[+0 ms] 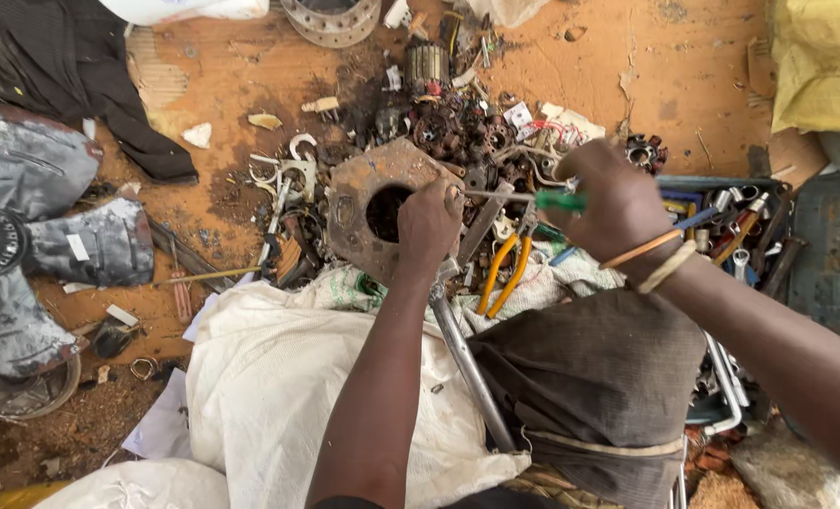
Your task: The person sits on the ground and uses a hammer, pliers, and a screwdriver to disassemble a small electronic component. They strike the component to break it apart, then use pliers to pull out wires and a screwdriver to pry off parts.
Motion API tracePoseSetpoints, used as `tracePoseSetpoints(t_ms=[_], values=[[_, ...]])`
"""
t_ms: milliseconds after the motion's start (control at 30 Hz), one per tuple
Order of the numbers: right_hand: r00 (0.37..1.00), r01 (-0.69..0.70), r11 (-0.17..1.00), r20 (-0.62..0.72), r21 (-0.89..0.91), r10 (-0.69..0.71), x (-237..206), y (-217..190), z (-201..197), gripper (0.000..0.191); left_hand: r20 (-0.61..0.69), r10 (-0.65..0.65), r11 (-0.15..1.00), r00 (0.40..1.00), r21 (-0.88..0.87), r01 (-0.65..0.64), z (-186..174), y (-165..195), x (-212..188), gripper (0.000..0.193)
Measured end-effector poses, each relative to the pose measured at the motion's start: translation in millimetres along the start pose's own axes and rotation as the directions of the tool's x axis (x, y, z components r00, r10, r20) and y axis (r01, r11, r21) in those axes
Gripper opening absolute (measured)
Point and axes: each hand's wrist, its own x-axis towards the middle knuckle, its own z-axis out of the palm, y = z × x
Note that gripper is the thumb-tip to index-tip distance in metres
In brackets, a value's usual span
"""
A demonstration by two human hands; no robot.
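My left hand (428, 223) grips the right edge of a rusty square metal plate (359, 193) with a round hole in its middle. It stands tilted on the ground. My right hand (604, 203) is closed on a green-handled screwdriver (560, 200). Its thin shaft (491, 195) points left and reaches the plate by my left fingers. Two bands circle my right wrist. Just below the hands lie yellow-handled pliers (503, 273).
A white sack (279, 377) and a dark cloth (599, 377) cover my lap, with a metal tube (467, 368) across them. A box of tools (741, 226) sits right. Rusty parts (448, 123), clamps (288, 174) and grey fan blades (62, 236) litter the orange floor.
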Motion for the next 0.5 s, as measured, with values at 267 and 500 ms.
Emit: tracePoseSetpoints(t_ms=[267, 500], values=[[0.964, -0.249, 0.958, 0.061, -0.143, 0.26, -5, -13, -10, 0.035, 0.096, -0.1, 0.995, 0.99, 0.031, 0.097, 0, 1, 5, 0.025], [0.968, 0.226, 0.972, -0.125, 0.069, -0.217, 3, -27, -23, 0.016, 0.044, -0.044, 0.999, 0.998, 0.006, 0.044, -1, 0, 2, 0.027]])
